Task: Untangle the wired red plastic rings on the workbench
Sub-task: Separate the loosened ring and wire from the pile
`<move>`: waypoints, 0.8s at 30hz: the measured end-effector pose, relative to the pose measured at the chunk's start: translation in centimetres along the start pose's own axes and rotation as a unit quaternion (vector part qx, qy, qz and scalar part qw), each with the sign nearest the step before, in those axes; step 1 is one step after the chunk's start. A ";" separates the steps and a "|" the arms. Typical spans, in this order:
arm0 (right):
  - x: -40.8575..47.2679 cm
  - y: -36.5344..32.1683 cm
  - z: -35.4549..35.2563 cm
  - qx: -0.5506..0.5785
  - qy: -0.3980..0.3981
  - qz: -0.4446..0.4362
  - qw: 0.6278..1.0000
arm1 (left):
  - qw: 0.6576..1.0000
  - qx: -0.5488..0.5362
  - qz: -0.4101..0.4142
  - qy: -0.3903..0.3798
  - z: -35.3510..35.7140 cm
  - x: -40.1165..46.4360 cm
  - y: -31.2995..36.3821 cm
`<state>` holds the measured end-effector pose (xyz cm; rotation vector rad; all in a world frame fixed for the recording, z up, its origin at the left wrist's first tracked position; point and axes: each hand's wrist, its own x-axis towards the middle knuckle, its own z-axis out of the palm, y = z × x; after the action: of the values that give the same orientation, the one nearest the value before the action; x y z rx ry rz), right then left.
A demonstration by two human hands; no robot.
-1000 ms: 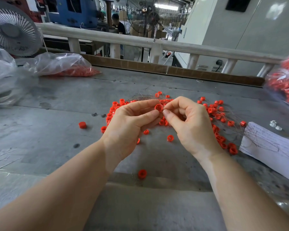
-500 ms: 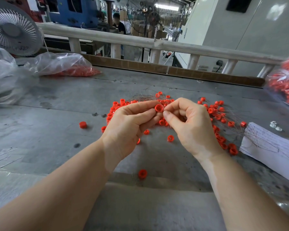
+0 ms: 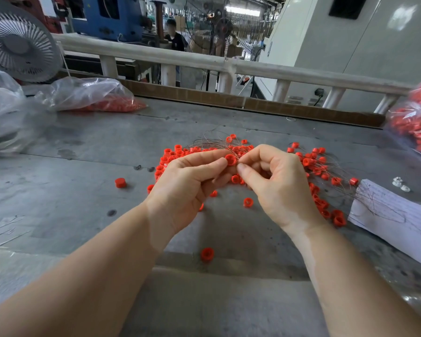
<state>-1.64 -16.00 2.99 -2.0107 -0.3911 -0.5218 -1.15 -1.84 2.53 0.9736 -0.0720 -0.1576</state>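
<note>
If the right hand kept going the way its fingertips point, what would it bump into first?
Probably the red ring pinched by the left hand: the right hand points leftward at it, with its fingertips apparently almost touching it, though depth is uncertain.

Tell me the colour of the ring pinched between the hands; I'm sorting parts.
Red, seen in the head view: the ring.

A grey, scuffed workbench (image 3: pixel 88 147) ends at a brown board edge (image 3: pixel 253 103), behind which runs a pale railing (image 3: pixel 289 75) on short posts. A grey table fan (image 3: pixel 17 45) stands at far left, with a blue machine (image 3: pixel 107 18) and a large off-white cabinet (image 3: pixel 350 45) beyond. Ceiling lights (image 3: pixel 238 9) brighten the factory hall, where a pedestal fan (image 3: pixel 223 26) stands near a person in a dark shirt (image 3: pixel 174 40).
</note>
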 end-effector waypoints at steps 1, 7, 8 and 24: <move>0.0 0.0 0.0 0.003 -0.002 0.001 1.000 | 1.000 0.000 -0.002 0.001 0.0 0.0 0.0; 0.0 -0.5 -0.1 0.052 -0.022 0.024 0.998 | 1.000 0.000 -0.015 -0.009 0.0 -0.1 0.1; 0.0 -0.6 -0.2 0.054 -0.025 0.028 0.998 | 1.000 0.000 -0.016 -0.012 0.0 -0.1 0.1; 0.3 -0.3 -0.4 0.116 -0.019 0.084 0.989 | 0.999 -0.004 -0.029 -0.029 0.1 0.0 0.0</move>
<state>-1.61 -16.18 3.55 -1.8100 -0.2885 -0.3175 -1.19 -1.93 2.61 0.9639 -0.0962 -0.2389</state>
